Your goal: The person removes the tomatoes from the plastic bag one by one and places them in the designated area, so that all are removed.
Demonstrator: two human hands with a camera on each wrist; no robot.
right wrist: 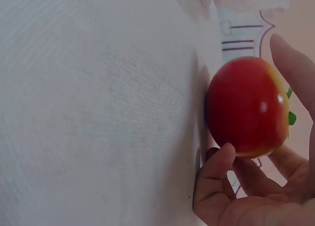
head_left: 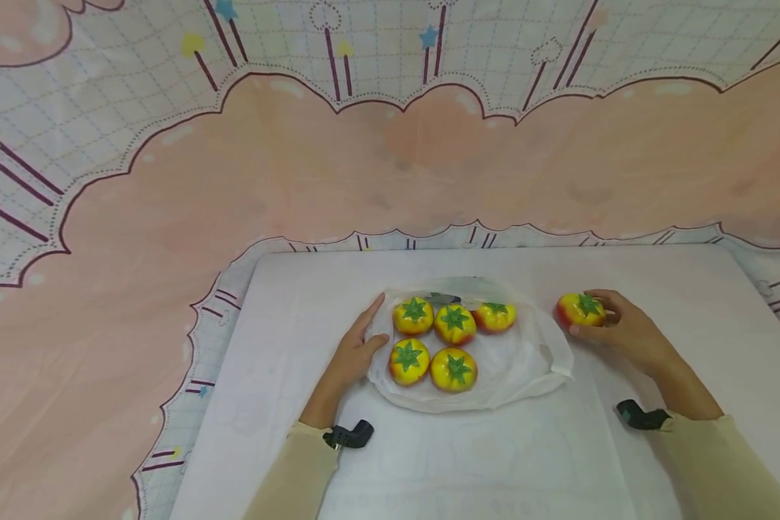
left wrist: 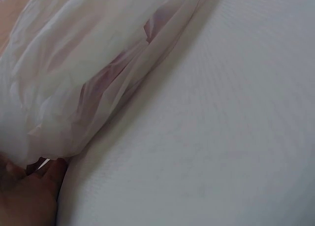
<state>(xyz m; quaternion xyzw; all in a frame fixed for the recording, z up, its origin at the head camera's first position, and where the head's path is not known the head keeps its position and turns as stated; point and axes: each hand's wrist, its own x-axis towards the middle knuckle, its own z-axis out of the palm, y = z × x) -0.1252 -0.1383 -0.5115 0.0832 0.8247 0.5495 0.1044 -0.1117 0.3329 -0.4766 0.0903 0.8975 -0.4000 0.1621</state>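
Note:
A white, thin plastic bag [head_left: 513, 375] lies spread on the table, and its side stands up in the left wrist view. Several yellow-and-red tomatoes [head_left: 454, 323] with green star-shaped tops sit within its outline; the back right one is partly covered at its far edge. My left hand [head_left: 354, 354] rests against the bag's left side, index finger extended and thumb apart. To the right of the bag, my right hand [head_left: 633, 336] holds another tomato [right wrist: 247, 107] between thumb and fingers, at or just above the table. Its red side shows in the right wrist view.
The white-covered table [head_left: 299, 303] extends around the bag. Behind and to the left hangs a patterned pink and white cloth [head_left: 338, 173]. A dark band with a small device [head_left: 643, 415] is on the right wrist, and a similar one [head_left: 351, 435] on the left.

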